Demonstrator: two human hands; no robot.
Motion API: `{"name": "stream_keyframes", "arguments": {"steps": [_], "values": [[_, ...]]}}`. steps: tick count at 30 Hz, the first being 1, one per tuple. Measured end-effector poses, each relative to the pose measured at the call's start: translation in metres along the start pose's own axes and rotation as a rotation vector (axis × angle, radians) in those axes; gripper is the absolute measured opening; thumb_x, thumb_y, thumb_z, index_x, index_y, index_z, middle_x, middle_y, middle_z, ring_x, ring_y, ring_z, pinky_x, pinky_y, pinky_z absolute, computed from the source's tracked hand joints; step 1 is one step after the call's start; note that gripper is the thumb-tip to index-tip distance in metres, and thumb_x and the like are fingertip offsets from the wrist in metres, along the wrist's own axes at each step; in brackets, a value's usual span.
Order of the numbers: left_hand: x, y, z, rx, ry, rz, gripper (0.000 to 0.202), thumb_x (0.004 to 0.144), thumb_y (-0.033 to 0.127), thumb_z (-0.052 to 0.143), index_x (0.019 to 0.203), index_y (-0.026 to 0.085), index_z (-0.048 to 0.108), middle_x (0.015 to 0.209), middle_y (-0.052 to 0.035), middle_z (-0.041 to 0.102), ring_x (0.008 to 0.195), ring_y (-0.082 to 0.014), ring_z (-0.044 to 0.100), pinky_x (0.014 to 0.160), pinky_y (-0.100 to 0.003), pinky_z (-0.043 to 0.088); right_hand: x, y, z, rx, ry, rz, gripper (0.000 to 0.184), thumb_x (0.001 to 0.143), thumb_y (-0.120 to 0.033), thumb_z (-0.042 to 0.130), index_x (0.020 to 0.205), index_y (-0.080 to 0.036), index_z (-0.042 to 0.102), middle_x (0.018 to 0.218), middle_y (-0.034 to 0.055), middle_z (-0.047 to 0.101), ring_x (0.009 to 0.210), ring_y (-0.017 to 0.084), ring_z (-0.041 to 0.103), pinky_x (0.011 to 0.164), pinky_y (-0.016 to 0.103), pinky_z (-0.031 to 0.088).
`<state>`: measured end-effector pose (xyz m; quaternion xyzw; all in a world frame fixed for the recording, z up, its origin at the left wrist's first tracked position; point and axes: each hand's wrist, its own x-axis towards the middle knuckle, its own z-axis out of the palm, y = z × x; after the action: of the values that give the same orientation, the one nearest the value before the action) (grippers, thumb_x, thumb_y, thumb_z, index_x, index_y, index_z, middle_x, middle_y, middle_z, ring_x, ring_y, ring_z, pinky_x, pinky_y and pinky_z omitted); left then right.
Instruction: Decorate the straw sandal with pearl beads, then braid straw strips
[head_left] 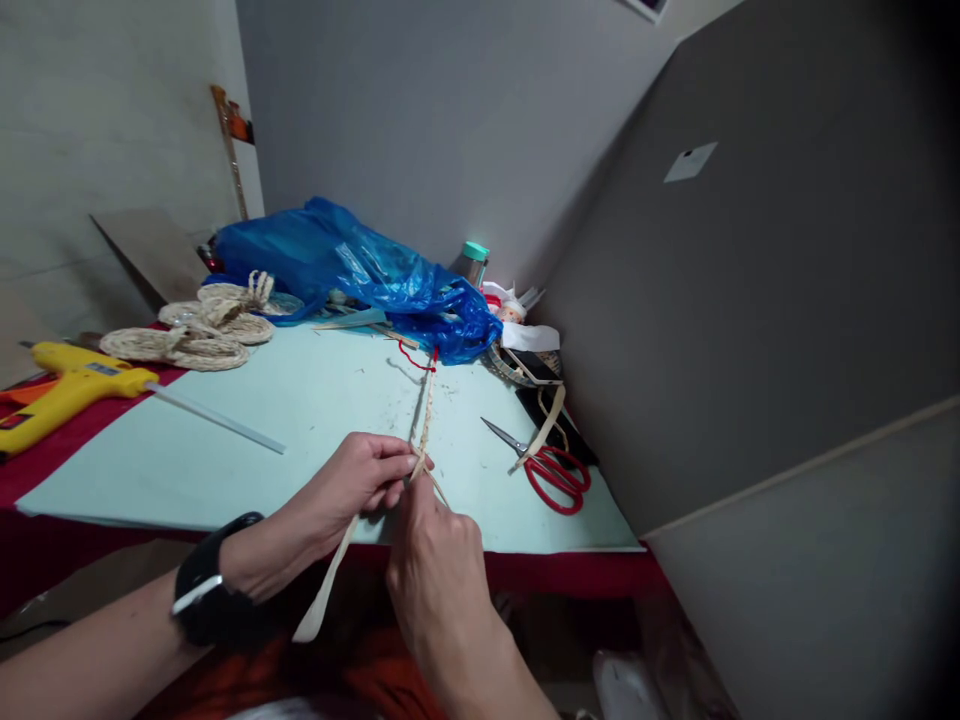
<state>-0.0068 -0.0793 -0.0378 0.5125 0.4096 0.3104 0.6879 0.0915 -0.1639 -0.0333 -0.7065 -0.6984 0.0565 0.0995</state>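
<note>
A thin braid of pale plant fibre (pixel 429 405) runs away from me across the mint-green sheet, its far end by a red string (pixel 411 357). My left hand (pixel 373 472) is closed, pinching the near end of the braid between thumb and fingers. Close against it, my right hand (pixel 439 550) is also closed on the strands, its fingertips partly hidden behind its own back. One flat loose strand (pixel 326 590) hangs down below my left hand past the table edge. A shorter strand end pokes out to the right above my right knuckles.
Red-handled scissors (pixel 556 478) lie at right beside a curled fibre strip (pixel 551 425). At left are a yellow glue gun (pixel 75 385) with a glue stick (pixel 217 418) and coiled braids (pixel 202 335). A blue plastic bag (pixel 360 265) and a bottle (pixel 474 262) stand behind; grey panels border the table.
</note>
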Motion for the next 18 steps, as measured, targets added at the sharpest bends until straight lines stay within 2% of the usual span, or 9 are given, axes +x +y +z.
{"name": "stream_keyframes", "arguments": {"steps": [5,8,10,12,14,16,17,18], "values": [[-0.005,0.002,-0.006,-0.082,-0.03,-0.024,0.023,0.073,0.032,0.069,0.079,0.01,0.07,0.045,0.0088,0.039,0.041,-0.003,0.022,0.042,-0.019,0.009,-0.001,0.003,-0.006,-0.1,0.027,-0.025,0.046,0.079,-0.001,0.048,0.123,-0.014,0.051,0.084,0.006,0.074,0.069,0.022,0.072,0.052,0.032,0.028],[-0.007,0.003,-0.006,-0.142,-0.066,-0.04,0.024,0.071,0.032,0.073,0.081,0.011,0.068,0.05,0.0099,0.036,0.043,-0.003,0.02,0.042,-0.02,0.007,-0.003,0.01,-0.011,-0.097,0.039,-0.065,0.055,0.08,0.0,0.047,0.133,-0.017,0.046,0.086,0.0048,0.075,0.068,0.02,0.071,0.051,0.031,0.026],[-0.008,0.004,-0.005,-0.178,-0.086,-0.047,0.026,0.07,0.032,0.076,0.082,0.011,0.068,0.052,0.01,0.035,0.044,-0.0026,0.019,0.042,-0.02,0.006,-0.005,0.013,-0.011,-0.083,0.068,-0.087,0.056,0.08,0.001,0.046,0.133,-0.016,0.047,0.091,0.0058,0.076,0.065,0.019,0.07,0.051,0.032,0.025],[-0.008,0.004,-0.004,-0.195,-0.072,-0.047,0.026,0.069,0.03,0.078,0.082,0.01,0.069,0.055,0.0077,0.042,0.044,-0.0016,0.02,0.042,-0.02,0.007,-0.007,0.016,-0.011,-0.039,0.124,-0.138,0.039,0.086,-0.003,0.045,0.121,-0.016,0.056,0.087,0.0051,0.075,0.06,0.018,0.067,0.05,0.032,0.023],[-0.008,0.006,-0.004,-0.188,-0.032,-0.04,0.024,0.068,0.028,0.078,0.081,0.009,0.07,0.06,0.0034,0.052,0.044,-0.0008,0.022,0.042,-0.019,0.008,-0.006,0.021,-0.014,0.048,0.234,-0.17,0.021,0.096,-0.015,0.042,0.1,-0.018,0.063,0.077,0.0041,0.071,0.06,0.018,0.063,0.052,0.03,0.026],[-0.008,0.007,-0.004,-0.167,-0.001,-0.031,0.022,0.068,0.027,0.077,0.08,0.009,0.071,0.065,-0.0006,0.06,0.044,-0.0009,0.028,0.042,-0.019,0.01,0.0,0.028,-0.02,0.206,0.345,-0.124,0.026,0.101,-0.028,0.04,0.093,-0.019,0.063,0.079,0.0054,0.07,0.07,0.018,0.062,0.061,0.028,0.033],[-0.009,0.008,-0.004,-0.151,0.005,-0.025,0.021,0.069,0.026,0.076,0.08,0.009,0.071,0.065,-0.0016,0.062,0.044,-0.0016,0.031,0.042,-0.018,0.012,0.005,0.033,-0.022,0.322,0.347,-0.082,0.026,0.101,-0.031,0.04,0.097,-0.019,0.063,0.084,0.0062,0.07,0.076,0.019,0.062,0.066,0.027,0.037],[-0.009,0.009,-0.003,-0.135,0.007,-0.017,0.02,0.069,0.026,0.076,0.079,0.01,0.072,0.065,-0.0022,0.064,0.045,-0.0027,0.036,0.043,-0.018,0.015,0.011,0.037,-0.024,0.459,0.289,-0.055,0.026,0.101,-0.033,0.041,0.102,-0.018,0.062,0.089,0.0063,0.07,0.08,0.018,0.061,0.07,0.027,0.04]]}}
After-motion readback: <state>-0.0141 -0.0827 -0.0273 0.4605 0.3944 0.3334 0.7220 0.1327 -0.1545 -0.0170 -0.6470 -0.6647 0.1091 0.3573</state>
